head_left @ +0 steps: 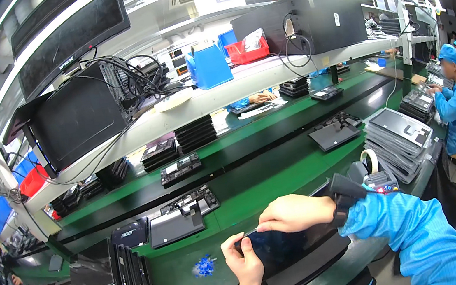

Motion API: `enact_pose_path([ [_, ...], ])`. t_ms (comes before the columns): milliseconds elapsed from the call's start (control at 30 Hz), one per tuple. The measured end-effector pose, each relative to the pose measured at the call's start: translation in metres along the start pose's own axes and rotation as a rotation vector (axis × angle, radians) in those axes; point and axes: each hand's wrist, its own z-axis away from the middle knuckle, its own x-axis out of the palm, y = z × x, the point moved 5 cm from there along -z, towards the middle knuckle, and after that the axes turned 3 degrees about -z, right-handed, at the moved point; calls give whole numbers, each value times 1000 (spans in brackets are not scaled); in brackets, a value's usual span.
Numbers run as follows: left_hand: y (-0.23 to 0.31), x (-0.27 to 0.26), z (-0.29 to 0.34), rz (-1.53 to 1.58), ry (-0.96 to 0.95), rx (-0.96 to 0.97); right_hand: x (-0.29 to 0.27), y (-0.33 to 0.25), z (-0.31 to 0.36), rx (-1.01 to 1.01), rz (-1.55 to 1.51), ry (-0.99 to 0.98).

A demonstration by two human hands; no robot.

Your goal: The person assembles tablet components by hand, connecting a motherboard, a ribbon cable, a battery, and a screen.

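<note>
A glossy black screen panel (282, 247) lies tilted in front of me, over a dark flat laptop part (312, 268) that shows along its near edge. My left hand (245, 265) pinches the panel's left corner, thumb on the front and fingers at the edge. Across the panel's upper edge reaches my right hand (297, 213), its fingers bent and closed at the rim close to the left corner. Its fingertips are partly hidden, so I cannot see if they also hold something small. A small pile of blue bits (204, 266) lies left of my left hand.
Black screen parts (112, 272) stand stacked at the left. Beyond, opened laptop bodies (183, 220) lie along the green bench (243, 202). A tape dispenser (370, 168) and a stack of wrapped grey panels (396, 144) are at the right. A co-worker (455, 102) in blue works farther right.
</note>
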Motion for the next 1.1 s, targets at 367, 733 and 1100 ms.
enact_pose_path([
  [367, -10, -18, -7, 123, 147, -100, 67, -13, 171, 827, -533, 472],
  [733, 42, -1, 81, 218, 363, -399, 84, -31, 149, 530, -1551, 1266],
  [1100, 55, 19, 68, 246, -408, -634, 70, 6, 196, 637, -1418, 759],
])
